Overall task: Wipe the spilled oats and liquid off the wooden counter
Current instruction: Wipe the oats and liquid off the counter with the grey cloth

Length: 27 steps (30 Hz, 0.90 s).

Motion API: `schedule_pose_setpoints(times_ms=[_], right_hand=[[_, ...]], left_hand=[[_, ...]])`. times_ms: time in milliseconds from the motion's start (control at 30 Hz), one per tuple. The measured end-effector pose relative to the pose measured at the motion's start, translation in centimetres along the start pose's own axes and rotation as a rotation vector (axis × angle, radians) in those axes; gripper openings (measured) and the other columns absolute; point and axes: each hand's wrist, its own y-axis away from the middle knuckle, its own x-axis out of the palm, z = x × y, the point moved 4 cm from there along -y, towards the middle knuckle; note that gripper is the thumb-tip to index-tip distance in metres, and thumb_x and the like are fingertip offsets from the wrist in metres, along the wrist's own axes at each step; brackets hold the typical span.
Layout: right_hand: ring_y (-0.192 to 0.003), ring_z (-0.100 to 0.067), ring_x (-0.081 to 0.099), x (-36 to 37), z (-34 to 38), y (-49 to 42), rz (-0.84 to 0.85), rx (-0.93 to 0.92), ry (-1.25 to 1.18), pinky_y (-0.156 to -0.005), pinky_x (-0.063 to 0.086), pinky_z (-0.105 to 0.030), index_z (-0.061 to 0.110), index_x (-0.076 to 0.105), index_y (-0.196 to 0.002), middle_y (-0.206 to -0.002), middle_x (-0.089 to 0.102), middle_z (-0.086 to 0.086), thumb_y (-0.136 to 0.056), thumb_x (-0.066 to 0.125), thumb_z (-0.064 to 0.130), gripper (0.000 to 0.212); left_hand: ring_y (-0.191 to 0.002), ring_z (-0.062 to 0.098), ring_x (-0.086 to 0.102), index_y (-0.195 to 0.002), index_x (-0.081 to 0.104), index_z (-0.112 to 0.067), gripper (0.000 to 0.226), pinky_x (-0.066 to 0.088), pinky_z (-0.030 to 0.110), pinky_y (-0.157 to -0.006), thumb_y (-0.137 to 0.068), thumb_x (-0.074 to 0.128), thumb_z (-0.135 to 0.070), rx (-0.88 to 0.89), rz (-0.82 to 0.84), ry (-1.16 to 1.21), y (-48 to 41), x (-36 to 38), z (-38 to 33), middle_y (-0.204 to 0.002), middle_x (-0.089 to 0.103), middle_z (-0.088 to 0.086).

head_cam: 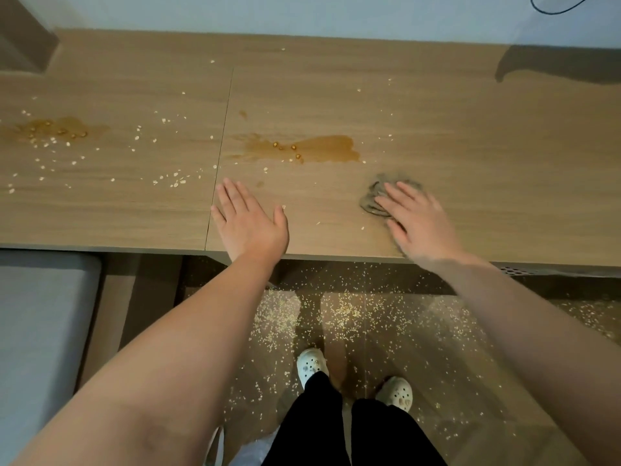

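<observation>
1. The wooden table (470, 129) fills the top half.
2. The floor (437, 348) below it is covered in flakes too, lol.
3. Brown liquid: a puddle (322, 149) mid-table and a second puddle (50, 129) far left.
4. The left hand (250, 223) lies flat on the table, fingers straight, holding nothing.
5. The right hand (420, 220) presses flat on a grey cloth (373, 200), just right of the middle spill.
6. The oats (174, 181) are scattered mostly on the left.
</observation>
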Motion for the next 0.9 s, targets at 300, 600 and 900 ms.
schedule_pose_setpoints(times_ms=[300, 600, 900], right_hand=[[-0.142, -0.031, 0.030, 0.8, 1.8, 1.9, -0.249, 0.723, -0.033, -0.116, 0.022, -0.055, 0.020, 0.039, -0.146, -0.155, 0.035, -0.008, -0.100, 0.035, 0.031, 0.048], [-0.144, -0.028, 0.028, -0.1, -4.4, 1.7, -0.225, 0.490, -0.047, -0.119, 0.016, -0.054, 0.021, 0.040, -0.146, -0.155, 0.034, -0.005, -0.101, 0.037, 0.029, 0.045], [-0.146, -0.027, 0.024, 1.1, 2.6, 0.5, -0.099, 0.150, 0.051, -0.121, 0.011, -0.051, 0.023, 0.033, -0.149, -0.157, 0.029, -0.005, -0.101, 0.028, 0.033, 0.049]], left_hand=[[-0.151, 0.031, -0.011, -0.155, -0.006, 0.001, 0.083, 0.001, 0.048, -0.123, -0.099, 0.016, -0.057, 0.005, 0.008, -0.010, -0.3, 0.1, 0.0, -0.163, -0.010, 0.019], [-0.151, 0.027, -0.015, -0.154, -0.009, 0.000, 0.082, -0.004, 0.051, -0.122, -0.100, 0.013, -0.058, -0.155, 0.048, 0.137, -0.4, -0.3, -1.4, -0.163, -0.014, 0.016], [-0.151, 0.029, -0.014, -0.153, -0.009, 0.001, 0.082, 0.000, 0.052, -0.122, -0.100, 0.012, -0.057, -0.155, -0.002, 0.125, 0.0, -0.1, -1.8, -0.163, -0.012, 0.017]])
